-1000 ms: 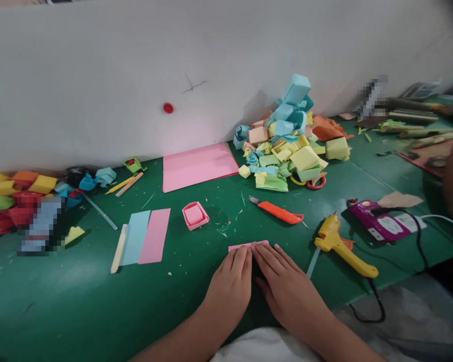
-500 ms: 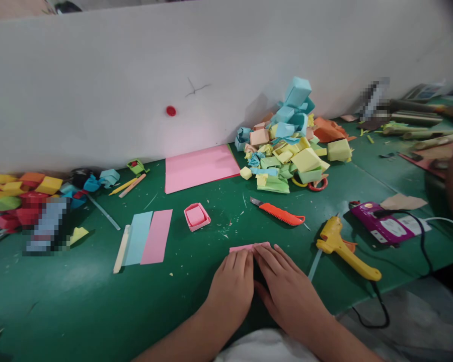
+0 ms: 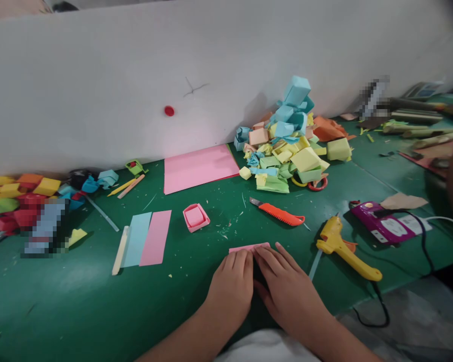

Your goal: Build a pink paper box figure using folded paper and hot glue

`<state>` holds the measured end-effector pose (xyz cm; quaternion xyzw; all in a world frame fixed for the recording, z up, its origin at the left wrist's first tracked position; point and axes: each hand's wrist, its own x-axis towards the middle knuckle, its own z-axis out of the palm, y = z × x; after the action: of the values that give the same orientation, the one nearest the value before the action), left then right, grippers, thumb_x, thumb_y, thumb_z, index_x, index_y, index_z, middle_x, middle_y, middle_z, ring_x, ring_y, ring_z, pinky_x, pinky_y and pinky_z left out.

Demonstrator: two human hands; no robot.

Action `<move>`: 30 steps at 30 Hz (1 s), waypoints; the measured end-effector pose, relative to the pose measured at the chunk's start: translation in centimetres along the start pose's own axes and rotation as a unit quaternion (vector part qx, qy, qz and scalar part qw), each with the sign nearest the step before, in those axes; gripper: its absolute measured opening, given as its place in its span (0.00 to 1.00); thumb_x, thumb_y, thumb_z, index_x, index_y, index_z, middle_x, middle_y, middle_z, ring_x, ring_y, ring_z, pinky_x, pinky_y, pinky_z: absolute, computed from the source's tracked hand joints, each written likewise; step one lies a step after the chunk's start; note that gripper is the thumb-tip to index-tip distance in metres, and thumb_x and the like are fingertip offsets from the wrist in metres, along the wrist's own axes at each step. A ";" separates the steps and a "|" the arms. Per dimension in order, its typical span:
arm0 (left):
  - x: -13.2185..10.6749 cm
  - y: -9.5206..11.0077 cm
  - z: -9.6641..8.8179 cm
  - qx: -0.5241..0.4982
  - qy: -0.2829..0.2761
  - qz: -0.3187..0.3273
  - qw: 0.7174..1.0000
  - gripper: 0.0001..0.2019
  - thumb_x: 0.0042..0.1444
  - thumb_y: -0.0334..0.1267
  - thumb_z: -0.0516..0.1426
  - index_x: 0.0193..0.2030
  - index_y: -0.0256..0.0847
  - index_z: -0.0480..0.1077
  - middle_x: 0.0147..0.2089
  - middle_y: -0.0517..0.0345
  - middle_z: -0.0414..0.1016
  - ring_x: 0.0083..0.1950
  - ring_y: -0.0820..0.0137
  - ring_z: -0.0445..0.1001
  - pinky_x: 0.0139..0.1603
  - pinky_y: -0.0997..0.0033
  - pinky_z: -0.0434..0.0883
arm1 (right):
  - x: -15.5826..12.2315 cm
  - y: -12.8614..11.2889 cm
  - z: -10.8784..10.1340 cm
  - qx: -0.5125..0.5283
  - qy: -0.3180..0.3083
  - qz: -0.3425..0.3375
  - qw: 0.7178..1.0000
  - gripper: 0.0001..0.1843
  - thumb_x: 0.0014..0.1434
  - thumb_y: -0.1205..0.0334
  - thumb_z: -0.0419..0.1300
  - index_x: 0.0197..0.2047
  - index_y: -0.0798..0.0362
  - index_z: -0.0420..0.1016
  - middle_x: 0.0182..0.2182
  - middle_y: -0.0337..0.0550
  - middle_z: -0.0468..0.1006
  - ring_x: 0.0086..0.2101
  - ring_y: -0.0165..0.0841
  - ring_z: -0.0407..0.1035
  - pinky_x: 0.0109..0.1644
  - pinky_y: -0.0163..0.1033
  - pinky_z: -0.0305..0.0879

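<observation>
Left hand (image 3: pixel 232 281) and right hand (image 3: pixel 287 281) side by side, palms down, fingers bent onto pink paper strip (image 3: pixel 241 248), near centre of green table (image 3: pixel 196 286). Gripping or just pressing: can't tell. Versus earlier, strip unmoved; one right finger slightly more spread.

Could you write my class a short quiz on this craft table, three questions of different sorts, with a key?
1. Multiple choice. What is the main colour of the glue gun?
(a) blue
(b) yellow
(c) black

2. True or false? The blade of the knife sticks out of its handle.

3. Fill in the missing word. The left hand and the right hand both have fingers on a ____ piece of paper.

Key:
1. b
2. True
3. pink
</observation>
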<state>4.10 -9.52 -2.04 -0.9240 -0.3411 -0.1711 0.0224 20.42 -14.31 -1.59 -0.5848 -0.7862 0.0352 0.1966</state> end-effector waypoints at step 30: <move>-0.1 0.2 0.0 0.030 -0.003 0.022 0.999 0.23 0.59 0.20 0.47 0.59 0.25 0.70 0.54 0.43 0.79 0.51 0.57 0.77 0.55 0.58 0.76 | 0.2 -0.4 0.8 -0.058 0.030 -0.008 0.998 0.22 0.61 0.68 0.59 0.58 0.53 0.77 0.56 0.49 0.80 0.57 0.43 0.70 0.75 0.54 0.39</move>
<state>4.17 -9.70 -2.04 -0.9308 -0.3258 -0.1569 0.0532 19.68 -14.08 -2.18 -0.5897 -0.7854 -0.0298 0.1859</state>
